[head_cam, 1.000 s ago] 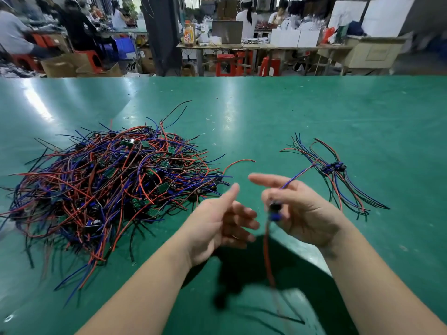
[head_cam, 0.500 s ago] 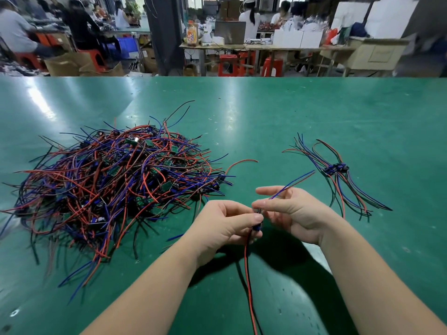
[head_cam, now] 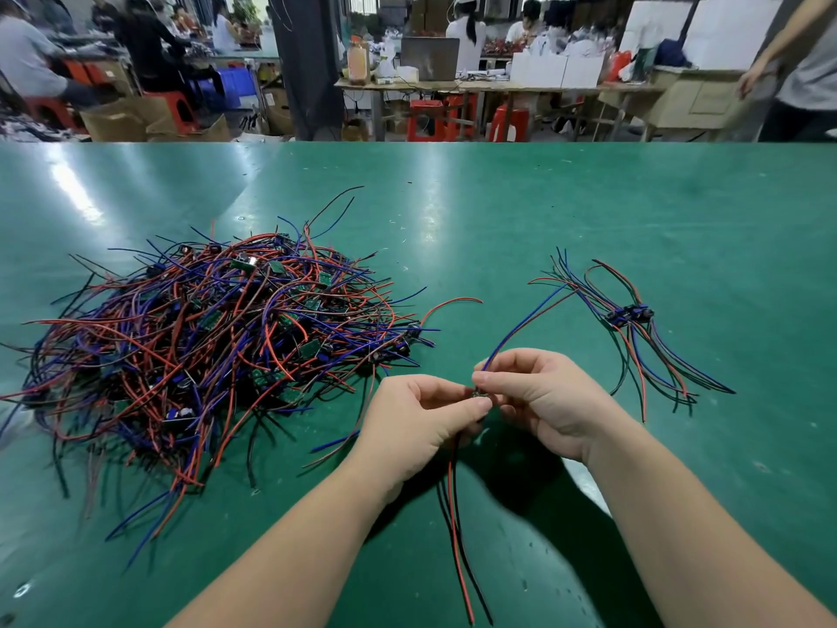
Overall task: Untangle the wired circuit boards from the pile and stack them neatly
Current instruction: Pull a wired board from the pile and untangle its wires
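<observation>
The left hand [head_cam: 421, 419] and right hand [head_cam: 548, 401] together pinch one wired board [head_cam: 481, 394] above the bench's [head_cam: 498, 210] near edge; a small stack [head_cam: 629, 315] lies toward the right edge, while most boards sit tangled in the pile [head_cam: 204, 346] on the left, so I judge the job barely begun.

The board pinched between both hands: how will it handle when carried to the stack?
Probably floppy: its red and black wires hang limp below the board. Likely light: the left hand and right hand hold it by fingertips alone. Trailing wires may snag.

Factory workshop: green worktable [head_cam: 543, 197], seated workers [head_cam: 149, 47], red stools [head_cam: 423, 120].
</observation>
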Tool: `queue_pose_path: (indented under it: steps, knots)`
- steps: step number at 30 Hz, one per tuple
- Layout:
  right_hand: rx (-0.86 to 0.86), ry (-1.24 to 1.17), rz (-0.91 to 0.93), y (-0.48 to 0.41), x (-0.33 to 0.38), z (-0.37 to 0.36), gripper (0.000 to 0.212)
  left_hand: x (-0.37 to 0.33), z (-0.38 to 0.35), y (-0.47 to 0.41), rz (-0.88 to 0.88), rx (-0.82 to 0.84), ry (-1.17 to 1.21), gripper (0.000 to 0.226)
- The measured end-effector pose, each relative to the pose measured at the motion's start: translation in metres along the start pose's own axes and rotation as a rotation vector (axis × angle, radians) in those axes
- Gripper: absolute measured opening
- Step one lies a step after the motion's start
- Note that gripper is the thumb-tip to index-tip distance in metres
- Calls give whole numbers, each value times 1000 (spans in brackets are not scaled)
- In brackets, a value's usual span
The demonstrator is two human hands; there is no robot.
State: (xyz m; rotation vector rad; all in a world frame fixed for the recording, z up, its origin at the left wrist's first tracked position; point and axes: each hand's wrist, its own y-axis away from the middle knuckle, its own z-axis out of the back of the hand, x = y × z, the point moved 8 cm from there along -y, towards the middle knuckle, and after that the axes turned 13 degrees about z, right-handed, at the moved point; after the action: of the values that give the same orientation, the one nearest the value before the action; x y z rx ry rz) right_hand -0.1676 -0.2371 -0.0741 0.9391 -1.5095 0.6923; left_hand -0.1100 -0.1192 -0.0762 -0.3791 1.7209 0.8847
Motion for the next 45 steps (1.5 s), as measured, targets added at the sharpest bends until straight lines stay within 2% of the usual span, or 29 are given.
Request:
queue_pose_path:
  steps: [3,8,16,21,29,35,45]
  knots:
    - [-4,-21,18,0,2,1,13,3,-4,1,59,47,37,4]
    - [-15,0,22,-1,-1,0,7,8,-3,0,142,50,89,19]
    - [-32,-17,81,-3,3,1,9,9,-2,1,184,66,148,7]
    - [-176,-89,180,-9,16,20,8,10,-13,5,161,102,78,9]
    - [-407,-255,227,-18,29,62,11,13,-21,8,201,175,-51,9]
    - [-463,-226,286,-19,33,70,10,13,-22,9,182,169,-93,11]
    - [-524,-108,243,-19,38,85,21,15,-22,10,200,178,-134,13]
